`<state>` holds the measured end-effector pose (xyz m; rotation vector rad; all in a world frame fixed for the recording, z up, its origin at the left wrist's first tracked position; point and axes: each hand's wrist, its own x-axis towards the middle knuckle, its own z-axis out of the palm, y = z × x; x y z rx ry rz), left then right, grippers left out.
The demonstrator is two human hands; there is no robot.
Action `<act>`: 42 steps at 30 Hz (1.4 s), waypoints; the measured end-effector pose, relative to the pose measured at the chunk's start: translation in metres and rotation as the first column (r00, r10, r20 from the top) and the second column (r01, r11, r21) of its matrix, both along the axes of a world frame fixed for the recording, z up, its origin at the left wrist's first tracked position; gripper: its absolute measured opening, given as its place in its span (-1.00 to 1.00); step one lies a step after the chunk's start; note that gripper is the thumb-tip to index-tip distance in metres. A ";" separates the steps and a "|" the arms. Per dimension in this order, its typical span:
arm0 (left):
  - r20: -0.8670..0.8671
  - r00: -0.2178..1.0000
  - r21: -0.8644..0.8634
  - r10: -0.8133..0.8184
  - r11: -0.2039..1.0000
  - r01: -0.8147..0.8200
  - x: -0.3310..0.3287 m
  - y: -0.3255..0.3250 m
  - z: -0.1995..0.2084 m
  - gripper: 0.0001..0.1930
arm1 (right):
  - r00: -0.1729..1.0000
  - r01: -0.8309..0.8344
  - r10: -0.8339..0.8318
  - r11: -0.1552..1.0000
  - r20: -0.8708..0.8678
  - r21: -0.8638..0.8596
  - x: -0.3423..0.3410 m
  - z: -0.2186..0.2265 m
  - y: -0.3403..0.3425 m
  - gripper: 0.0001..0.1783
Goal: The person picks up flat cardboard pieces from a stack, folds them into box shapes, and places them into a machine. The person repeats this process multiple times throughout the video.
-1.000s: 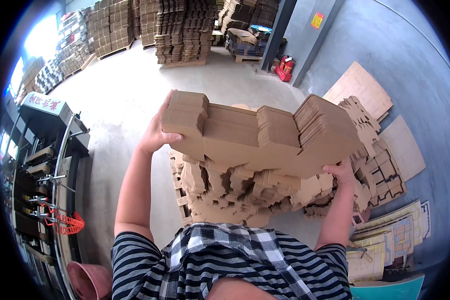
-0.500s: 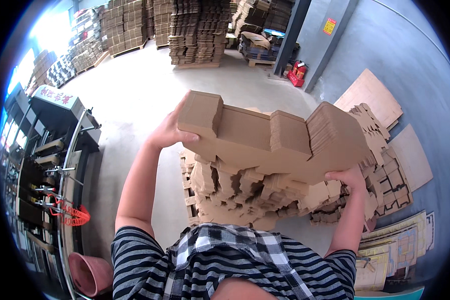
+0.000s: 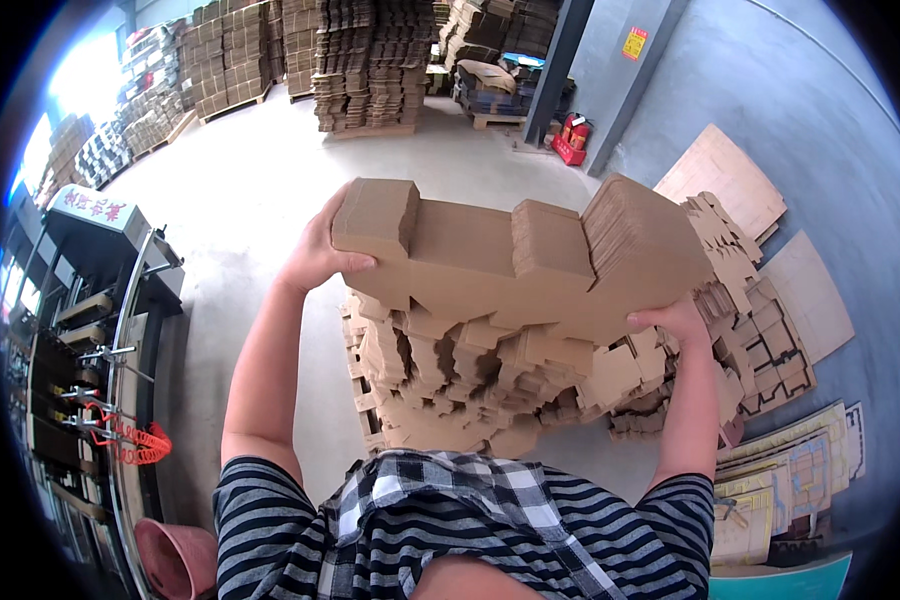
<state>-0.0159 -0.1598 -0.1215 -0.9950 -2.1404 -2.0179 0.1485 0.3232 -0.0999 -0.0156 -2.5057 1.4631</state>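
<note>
A thick stack of die-cut cardboard blanks is held out in front of me, spanning both hands. My left hand grips its left end, thumb across the near face and fingers behind the edge. At the lower right corner my right hand is closed on it, thumb on the near face; its other fingers are mostly hidden underneath. Notches and steps cut the stack's upper edge, and many sheet edges show at its right end. Below and behind it lies a pile of more cut cardboard, partly covered by the held stack.
A machine with a red coiled hose stands at left, a pink bucket near it. Cutting boards lean on the right wall. A fire extinguisher sits by the pillar. Tall cardboard stacks stand on pallets at the back.
Both hands, still gripping the stack of cardboard blanks, have shifted a little left and slightly up in the picture. The background has also slid left as the view turned slightly.
</note>
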 end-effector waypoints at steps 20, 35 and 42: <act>-0.513 0.825 -0.843 -0.235 0.320 -0.433 0.055 0.146 0.075 0.25 | 0.997 -0.080 0.080 0.996 -0.009 -0.045 -0.004 -0.006 0.001 -0.30; -0.638 0.764 -0.749 -0.097 0.308 -0.587 0.066 0.171 0.042 0.21 | 0.987 -0.152 0.146 0.984 0.070 0.092 -0.006 0.007 -0.011 -0.37; -0.559 0.795 -0.813 -0.233 0.339 -0.473 0.049 0.164 0.053 0.12 | 0.987 -0.112 0.112 0.994 0.117 -0.007 -0.007 0.010 -0.014 -0.28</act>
